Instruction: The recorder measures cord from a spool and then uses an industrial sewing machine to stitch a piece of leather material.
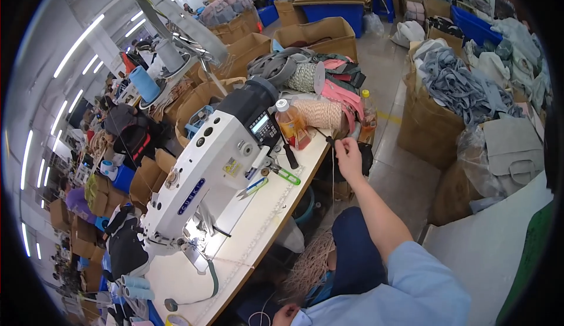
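Note:
My right hand (349, 160) is at the right edge of the sewing table, its fingers closed round a slim dark-handled tool (330, 141) that looks like a screwdriver. A thin pale cord (333, 179) hangs straight down below those fingers. My left hand (286, 314) is low at the bottom edge, fingers curled; what they hold, if anything, is hidden. Beside it lies a loop of pale cord (258, 314). A tangle of pinkish cord (311, 261) rests by my lap. The white sewing machine (205, 155) stands on the table, its needle area lit.
On the tabletop (247, 249) lie green-handled snips (288, 176), blue-and-yellow scissors (254, 187) and a black-handled tool (291, 157). An orange drink bottle (291, 123) stands beside a cord spool (311, 113). Cartons of grey fabric (435, 120) stand at right.

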Demonstrator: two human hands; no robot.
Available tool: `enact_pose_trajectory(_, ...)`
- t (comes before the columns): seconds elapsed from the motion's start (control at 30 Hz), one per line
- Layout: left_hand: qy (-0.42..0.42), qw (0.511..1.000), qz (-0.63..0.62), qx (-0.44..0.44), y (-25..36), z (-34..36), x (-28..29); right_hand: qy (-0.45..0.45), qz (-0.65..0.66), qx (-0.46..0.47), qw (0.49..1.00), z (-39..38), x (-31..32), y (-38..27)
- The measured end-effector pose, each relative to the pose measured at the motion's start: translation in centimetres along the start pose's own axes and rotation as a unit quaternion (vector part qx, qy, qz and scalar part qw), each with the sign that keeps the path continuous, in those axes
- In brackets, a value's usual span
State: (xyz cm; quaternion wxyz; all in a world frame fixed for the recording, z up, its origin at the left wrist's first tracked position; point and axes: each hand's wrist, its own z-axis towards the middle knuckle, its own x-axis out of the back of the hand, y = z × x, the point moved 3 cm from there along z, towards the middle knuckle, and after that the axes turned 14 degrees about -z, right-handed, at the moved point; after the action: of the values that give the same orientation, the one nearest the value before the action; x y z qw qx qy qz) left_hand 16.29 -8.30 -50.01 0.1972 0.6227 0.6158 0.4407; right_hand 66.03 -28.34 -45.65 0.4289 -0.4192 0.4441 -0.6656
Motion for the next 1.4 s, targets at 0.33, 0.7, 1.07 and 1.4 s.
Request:
enact_pose_trajectory(0.33,-0.016,0.998,-0.067,0.012,-0.3,0.6,-0.7,-0.119,-0.085,0.109,0.983,2.6,1.0,-0.2)
enact_pose_trajectory(0.7,0.049,0.976,0.208,-0.030,-4.3,0.0,2.1,-0.094,-0.171,0.157,0.968,-9.9,4.6,-1.7)
enact_pose_trajectory(1.07,0.349,0.915,0.201,0.016,-8.1,-6.9,8.4,-0.530,-0.418,0.316,0.667,-30.8,4.8,3.4)
enact_pose_trajectory(1.4,0.411,0.909,-0.074,0.012,-16.7,-13.2,7.2,-0.727,-0.326,0.170,0.580,-36.3,0.2,3.0)
